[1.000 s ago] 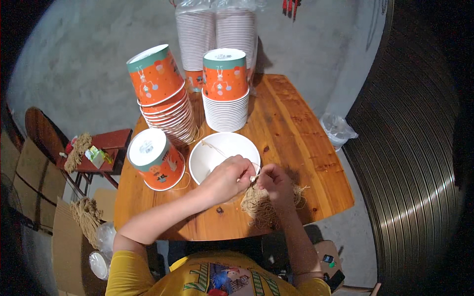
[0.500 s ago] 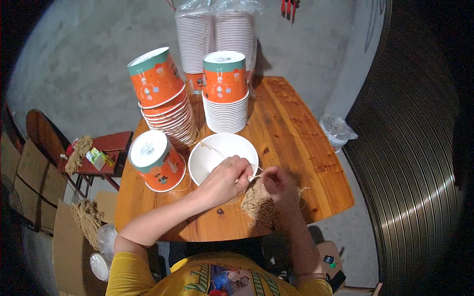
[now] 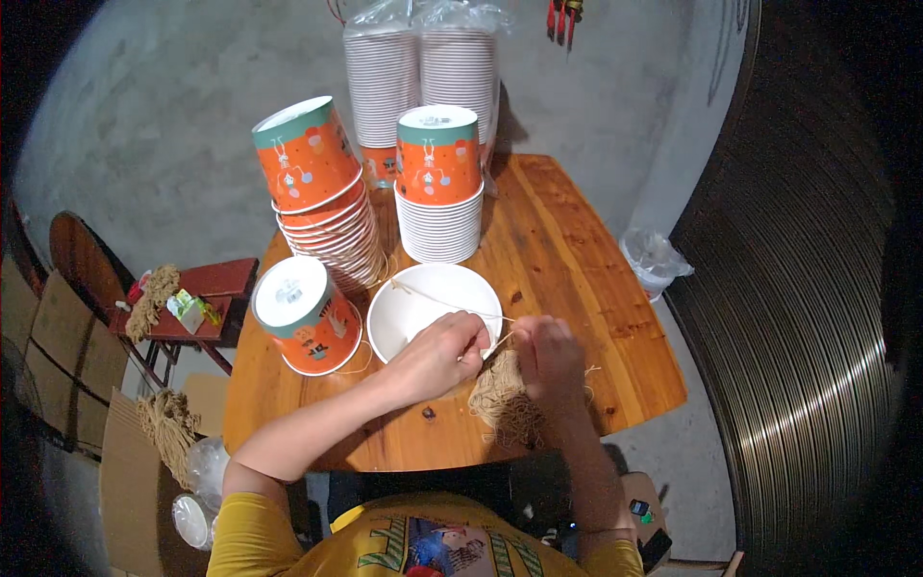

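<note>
My left hand [image 3: 444,354] is closed, pinching a thin beige string [image 3: 452,307] at the near right rim of a white paper tub [image 3: 385,322]. The string runs across the tub's mouth to my right hand [image 3: 552,361], closed on it just right of the rim. A second strand stretches between both hands. Under and beside my right hand lies a tangled bundle of beige string [image 3: 502,404] on the table. An upside-down orange paper tub [image 3: 317,332] stands left of the white one, with a string trailing by its rim.
Behind stand a leaning stack of orange tubs [image 3: 327,231], an upright stack [image 3: 439,221] and tall bagged stacks [image 3: 383,77] on the wooden table [image 3: 615,327]. A red bench [image 3: 216,279] and cardboard box [image 3: 135,490] are at left, a plastic-lined bin [image 3: 656,264] at right.
My right hand has turned and its fingers have closed further. The strands between my hands now stand apart and look tighter. The tubs have stayed put.
</note>
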{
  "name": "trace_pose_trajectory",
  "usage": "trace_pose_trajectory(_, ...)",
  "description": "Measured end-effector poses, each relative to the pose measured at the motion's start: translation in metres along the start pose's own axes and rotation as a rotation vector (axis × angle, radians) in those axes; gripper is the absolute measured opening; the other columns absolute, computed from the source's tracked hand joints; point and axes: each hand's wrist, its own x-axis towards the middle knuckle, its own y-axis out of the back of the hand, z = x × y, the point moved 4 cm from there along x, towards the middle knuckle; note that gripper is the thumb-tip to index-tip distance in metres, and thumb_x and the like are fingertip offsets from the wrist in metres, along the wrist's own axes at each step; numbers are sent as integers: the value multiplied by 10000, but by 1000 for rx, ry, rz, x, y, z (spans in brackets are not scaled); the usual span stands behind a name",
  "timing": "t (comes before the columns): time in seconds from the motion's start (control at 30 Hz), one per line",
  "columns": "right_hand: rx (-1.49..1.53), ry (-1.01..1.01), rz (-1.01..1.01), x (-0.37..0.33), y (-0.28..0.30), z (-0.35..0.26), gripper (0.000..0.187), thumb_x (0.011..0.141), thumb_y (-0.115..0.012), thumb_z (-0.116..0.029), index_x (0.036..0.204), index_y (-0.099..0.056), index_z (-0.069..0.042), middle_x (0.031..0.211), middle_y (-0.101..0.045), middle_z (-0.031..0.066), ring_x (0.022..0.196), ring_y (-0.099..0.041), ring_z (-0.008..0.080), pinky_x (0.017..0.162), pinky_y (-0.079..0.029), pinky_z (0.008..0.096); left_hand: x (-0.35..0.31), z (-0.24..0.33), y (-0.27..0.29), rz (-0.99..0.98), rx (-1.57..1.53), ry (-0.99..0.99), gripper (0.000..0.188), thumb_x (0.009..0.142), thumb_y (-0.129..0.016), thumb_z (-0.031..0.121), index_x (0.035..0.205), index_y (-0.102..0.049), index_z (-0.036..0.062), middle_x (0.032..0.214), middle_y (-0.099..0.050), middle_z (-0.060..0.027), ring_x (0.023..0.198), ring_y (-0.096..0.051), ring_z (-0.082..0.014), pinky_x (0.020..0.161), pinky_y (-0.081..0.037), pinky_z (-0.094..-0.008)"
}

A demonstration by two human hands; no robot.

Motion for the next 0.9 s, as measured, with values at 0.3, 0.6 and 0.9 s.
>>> trace_pose_trajectory(0.3, 146, -40, -13, 3, -2, -12, 102, 891, -521, -141, 886, -541, -41, 806, -582, 147, 728, -561, 353, 671, -456, 423, -3, -3, -4, 34, -12, -42, 88, 784, -520, 86, 834, -530, 14, 810, -554, -172, 824, -546, -352, 735, -450, -412)
trace_pose_trajectory(0.6, 348, 75, 6, 16, -12, -2, 103, 883, -544, -122, 957, -536, -51, 846, -609, 125, 776, -597, 329, 695, -484, 389, -12, 8, -5, -11, 134, 12, 198, 882, -537, 205, 926, -493, 16, 821, -582, -183, 809, -585, -371, 720, -459, -444)
trace_pose_trajectory(0.9, 84, 118, -116, 34, -16, -23, 78, 832, -611, -135, 905, -604, -109, 739, -635, 99, 684, -631, 282, 583, -492, 376, -28, 4, 15, 57, 221, -170, 200, 835, -631, 193, 851, -512, 33, 806, -550, -138, 814, -551, -338, 717, -464, -431)
